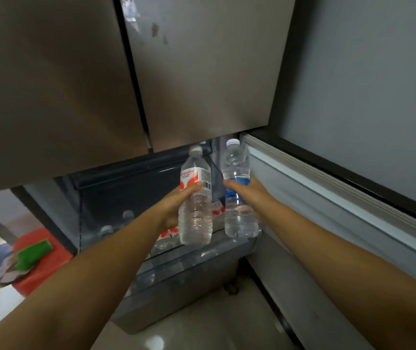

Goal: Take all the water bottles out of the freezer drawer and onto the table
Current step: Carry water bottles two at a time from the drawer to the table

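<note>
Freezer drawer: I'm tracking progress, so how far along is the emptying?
Done: nothing can be confirmed, since the table is out of view. In hand: the left hand grips a red-labelled bottle and the right hand a blue-labelled bottle. Left: more bottles remain in the open freezer drawer.

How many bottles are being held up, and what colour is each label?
Bottle with red-and-white label, in the left hand: 1
Bottle with blue label, in the right hand: 1
Total held: 2
More bottles lie in the freezer drawer below, too blurred to count.
</note>
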